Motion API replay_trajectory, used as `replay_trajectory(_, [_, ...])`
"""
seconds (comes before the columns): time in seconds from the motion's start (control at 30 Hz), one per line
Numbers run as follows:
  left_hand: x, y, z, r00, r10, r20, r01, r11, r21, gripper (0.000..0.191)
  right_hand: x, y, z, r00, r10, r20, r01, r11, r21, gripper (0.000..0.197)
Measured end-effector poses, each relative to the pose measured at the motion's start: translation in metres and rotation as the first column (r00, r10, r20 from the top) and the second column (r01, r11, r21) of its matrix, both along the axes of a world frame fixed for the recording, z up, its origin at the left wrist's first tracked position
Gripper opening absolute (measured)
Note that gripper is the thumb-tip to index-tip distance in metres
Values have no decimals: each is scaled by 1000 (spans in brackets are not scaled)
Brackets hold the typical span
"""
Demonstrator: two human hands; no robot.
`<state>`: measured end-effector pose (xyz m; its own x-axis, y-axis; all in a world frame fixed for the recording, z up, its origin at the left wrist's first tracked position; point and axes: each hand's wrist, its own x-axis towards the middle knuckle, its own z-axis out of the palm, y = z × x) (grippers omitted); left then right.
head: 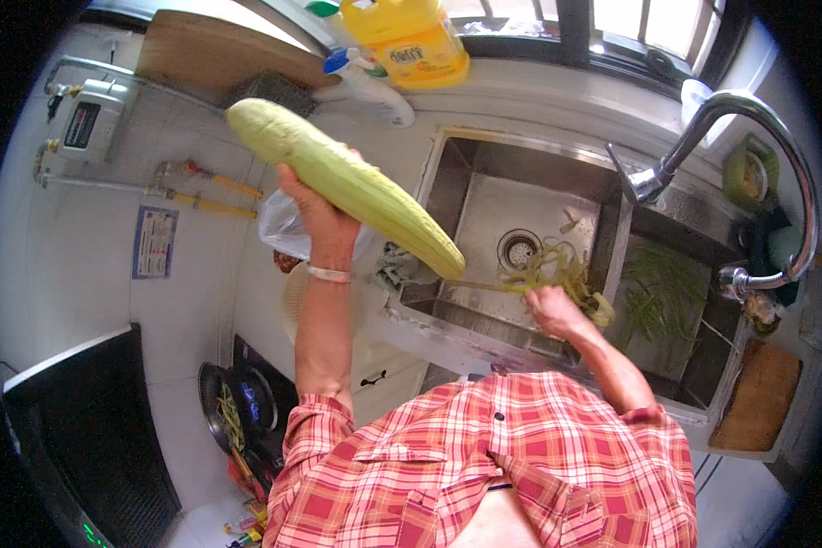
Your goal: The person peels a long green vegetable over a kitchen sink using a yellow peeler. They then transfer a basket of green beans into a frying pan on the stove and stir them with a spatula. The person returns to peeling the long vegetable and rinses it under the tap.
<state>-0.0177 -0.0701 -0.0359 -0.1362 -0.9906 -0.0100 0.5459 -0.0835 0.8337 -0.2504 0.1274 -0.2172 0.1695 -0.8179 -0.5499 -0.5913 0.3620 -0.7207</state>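
Note:
My left hand grips a long pale green gourd, raised left of the sink and tilted, with its lower right end over the sink's left edge. My right hand is closed over the near part of the left steel basin; a thin yellowish strip runs from its fingers toward the gourd's end. What exactly the right fingers pinch is too small to tell. Beside that hand a heap of peel strips lies in the basin, near the round drain.
Long green vegetable pieces lie in the right basin. The faucet arches over the right side. A wooden board rests at the right. Bottles, one a yellow jug, stand by the window. A pan with food sits near a lit burner.

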Motion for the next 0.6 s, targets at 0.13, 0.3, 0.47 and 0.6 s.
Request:
replay_trajectory(0.13, [-14, 11, -6, 990, -133, -40, 133, 991, 6, 62, -13, -33, 100, 989, 11, 145, 71, 830, -553, 28])
replay_trajectory(0.3, [-20, 26, -13, 966, -254, -50, 255, 967, 25, 61, 8, -85, 191, 944, 34, 329, 208, 714, -669, 32])
replay_trajectory(0.47, [-51, 38, -4, 986, -170, 4, 167, 973, 158, 66, 11, -129, 215, 990, 42, 138, 80, 635, -768, 31])
replay_trajectory(0.6, [-48, 36, -9, 992, -125, 34, 119, 982, 145, 64, 9, -119, 207, 994, 109, 6, -64, 624, -779, 28])
